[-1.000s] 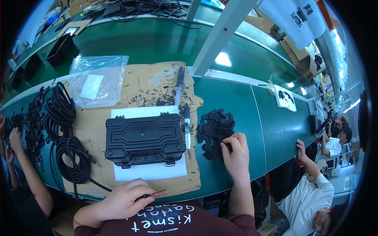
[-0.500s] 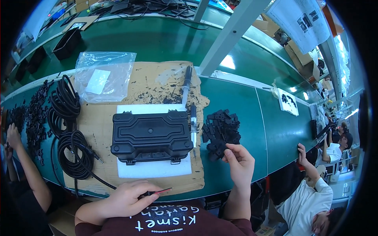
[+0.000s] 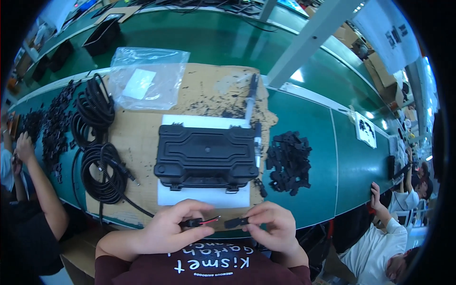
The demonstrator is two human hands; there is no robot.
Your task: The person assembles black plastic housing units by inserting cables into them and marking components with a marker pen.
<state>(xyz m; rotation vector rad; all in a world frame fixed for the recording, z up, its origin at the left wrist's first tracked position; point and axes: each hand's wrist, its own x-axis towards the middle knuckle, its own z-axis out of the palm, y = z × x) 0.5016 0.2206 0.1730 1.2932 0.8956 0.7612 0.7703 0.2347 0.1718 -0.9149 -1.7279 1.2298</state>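
Note:
My left hand [image 3: 176, 227] is closed round the end of a black cable [image 3: 192, 222], from which bare red and black wires stick out to the right. Facing it, my right hand [image 3: 271, 226] pinches a small flat black plastic part [image 3: 236, 222] between thumb and fingertips. A short gap separates the wire tips from that part. Beyond my hands, a black hard case [image 3: 207, 156] with its lid closed sits on a white foam sheet [image 3: 204, 198]. Right of the case lies a pile of similar black plastic parts [image 3: 289, 161].
Coiled black cables [image 3: 102, 173] and more loose black parts [image 3: 56, 126] lie left. A clear plastic bag [image 3: 161, 92] and syringe-like tubes [image 3: 252, 95] rest on stained cardboard [image 3: 135, 137]. A metal post [image 3: 304, 50] rises behind. Co-workers sit on both sides.
My right hand has moved from the pile toward my left hand, bringing a black plastic part. My left hand keeps hold of the cable end. The whole view has shifted slightly.

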